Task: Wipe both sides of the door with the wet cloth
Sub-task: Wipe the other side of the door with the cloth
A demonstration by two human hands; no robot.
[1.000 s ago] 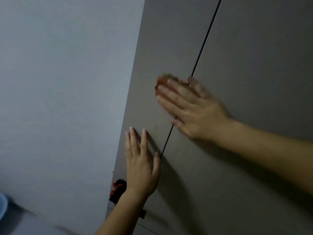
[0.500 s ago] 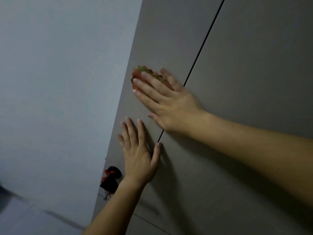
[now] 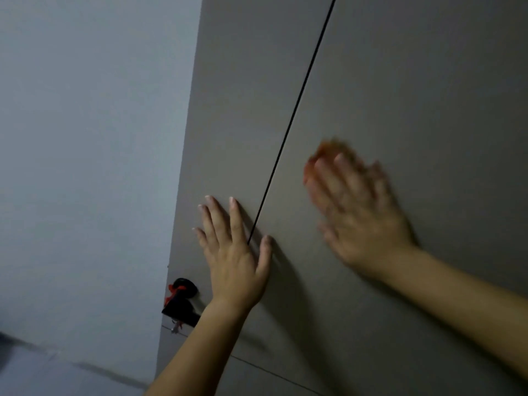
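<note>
The door (image 3: 414,81) is the largest thing here. Its grey-brown face fills the right part of the view, and its free edge stands against the pale wall (image 3: 85,138) on the left. A strip of floor (image 3: 43,372) shows in the low left corner. Only this one face of the door is visible, so I judge that the work is on the first side and the other side is not yet reached.

The right hand (image 3: 360,212) lies on the door to the right of the thin black groove (image 3: 297,110) that runs up the panel. Its fingers are stretched out flat and not clenched: they press the wet cloth (image 3: 328,145) against the surface rather than grasp it. A flat palm spreads the pressure over the cloth, which I think is the reason for this hold. The hand is blurred, which fits a wiping stroke.

The left hand (image 3: 234,258) rests flat on the door lower down, with the groove passing between its thumb and fingers. It is released and holds nothing. I judge it is there to steady the door, so the panel does not swing away under the push.

The black handle (image 3: 183,301), with something red tied on it, sits near the door edge, just beside the left wrist.

The cloth is the smallest thing. Only an orange-red edge of it shows beyond the right fingertips.
</note>
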